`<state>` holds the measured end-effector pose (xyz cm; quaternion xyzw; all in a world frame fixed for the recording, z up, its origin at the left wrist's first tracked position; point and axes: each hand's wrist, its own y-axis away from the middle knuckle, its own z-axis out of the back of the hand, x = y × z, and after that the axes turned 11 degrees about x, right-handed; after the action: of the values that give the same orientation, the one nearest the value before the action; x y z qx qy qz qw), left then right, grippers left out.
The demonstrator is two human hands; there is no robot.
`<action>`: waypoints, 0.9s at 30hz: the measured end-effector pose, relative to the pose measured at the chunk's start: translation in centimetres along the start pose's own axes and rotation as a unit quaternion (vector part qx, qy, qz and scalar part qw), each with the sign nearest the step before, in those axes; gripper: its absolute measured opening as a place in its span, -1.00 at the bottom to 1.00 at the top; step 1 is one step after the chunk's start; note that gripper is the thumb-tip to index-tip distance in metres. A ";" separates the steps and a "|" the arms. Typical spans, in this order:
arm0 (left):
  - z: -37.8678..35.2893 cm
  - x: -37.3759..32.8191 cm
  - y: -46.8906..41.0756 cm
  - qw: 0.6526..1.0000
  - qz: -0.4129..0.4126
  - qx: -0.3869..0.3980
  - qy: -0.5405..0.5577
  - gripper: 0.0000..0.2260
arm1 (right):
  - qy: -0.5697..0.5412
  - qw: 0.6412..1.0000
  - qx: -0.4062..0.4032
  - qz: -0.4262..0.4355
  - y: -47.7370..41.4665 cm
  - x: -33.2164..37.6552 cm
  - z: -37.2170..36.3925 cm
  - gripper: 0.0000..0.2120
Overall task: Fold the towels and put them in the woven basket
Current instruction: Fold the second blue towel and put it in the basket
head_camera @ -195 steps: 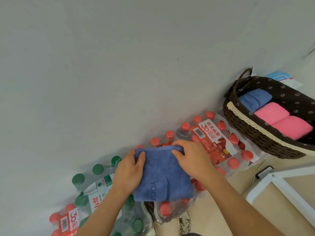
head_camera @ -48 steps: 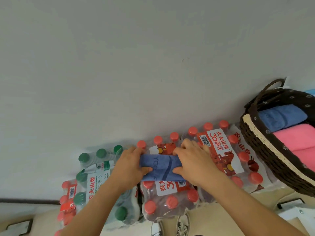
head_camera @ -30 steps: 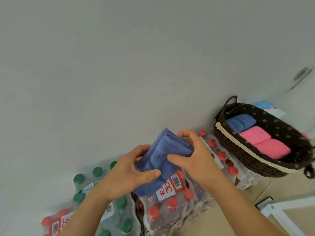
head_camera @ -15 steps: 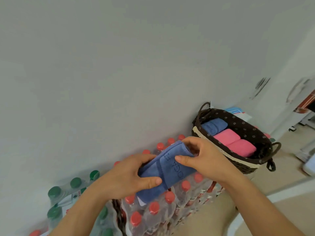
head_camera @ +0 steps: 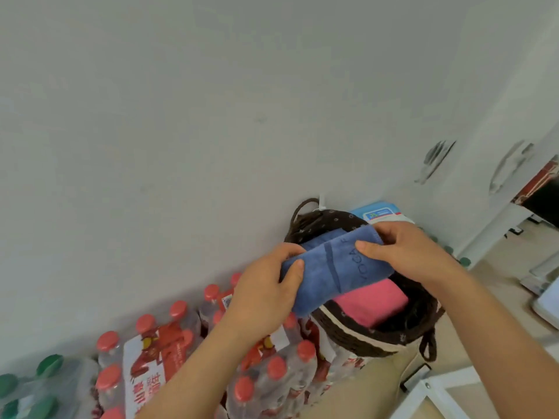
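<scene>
Over the open mouth of the woven basket (head_camera: 363, 340), the folded blue towel (head_camera: 335, 273) is held clear of the rim, above a pink towel (head_camera: 369, 300) lying inside. The left hand (head_camera: 263, 294) is curled round the towel's left end and the right hand (head_camera: 405, 252) pinches its right end. The basket stands against a pale wall (head_camera: 211, 116), just beside shrink-wrapped packs of red-capped bottles (head_camera: 169, 373); green-capped bottles (head_camera: 36, 385) sit at the far left, with beige floor (head_camera: 381, 388) below
</scene>
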<state>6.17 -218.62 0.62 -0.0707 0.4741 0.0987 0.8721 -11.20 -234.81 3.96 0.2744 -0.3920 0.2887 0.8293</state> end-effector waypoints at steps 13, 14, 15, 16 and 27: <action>-8.8 0.7 -11.1 0.926 0.146 -0.004 -0.348 -0.80 | 0.225 0.974 -0.014 0.002 -10.2 -8.2 2.2 -0.72; -9.2 0.6 -11.3 0.916 0.156 0.003 -0.371 -0.79 | 0.253 0.967 -0.011 0.012 -10.3 -8.3 2.0 -0.71; -9.5 0.4 -11.4 0.905 0.166 0.010 -0.391 -0.77 | 0.280 0.960 -0.004 0.020 -10.4 -8.5 1.8 -0.71; -9.7 0.2 -11.4 0.897 0.175 0.015 -0.406 -0.76 | 0.307 0.951 0.001 0.023 -10.4 -8.6 1.6 -0.71; -9.8 1.3 -11.8 0.829 -0.016 0.065 -0.555 -0.89 | 0.469 0.837 0.067 0.273 -11.3 -11.0 1.5 -0.81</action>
<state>1.69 -232.07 -5.46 0.0454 -0.0852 0.0766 0.9924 -9.86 -246.40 -6.68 0.0425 0.0053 0.6233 0.7808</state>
